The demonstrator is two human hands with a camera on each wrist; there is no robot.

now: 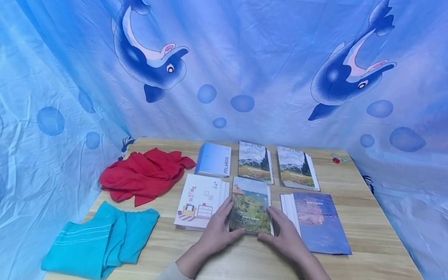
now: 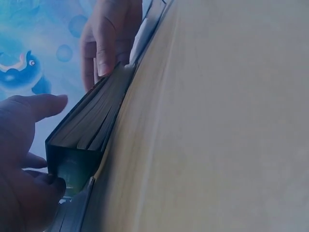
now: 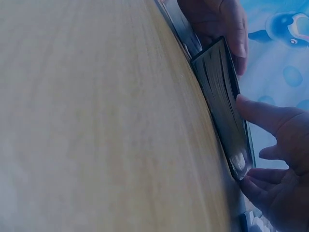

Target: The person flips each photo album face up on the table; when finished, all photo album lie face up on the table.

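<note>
A photo album (image 1: 250,206) with a painted garden cover lies flat in the front row, between my two hands. My left hand (image 1: 217,227) rests along its left side, fingers extended near the spine. In the left wrist view, the left thumb (image 2: 46,105) stands away from the cover. My right hand (image 1: 285,233) is at the album's right side, fingers by the page edge and thumb near the front corner. In the right wrist view, the right fingertips (image 3: 248,178) touch the album's edge, beside its dark page block (image 3: 219,92). The undersides of the fingers are partly hidden.
A white illustrated album (image 1: 199,200) lies left and a purple-blue album (image 1: 320,221) right. Behind are a blue Polaroid album (image 1: 214,159) and two landscape albums (image 1: 254,161). Red cloth (image 1: 147,173) and turquoise cloth (image 1: 101,239) lie left; small discs (image 1: 336,160) sit back right.
</note>
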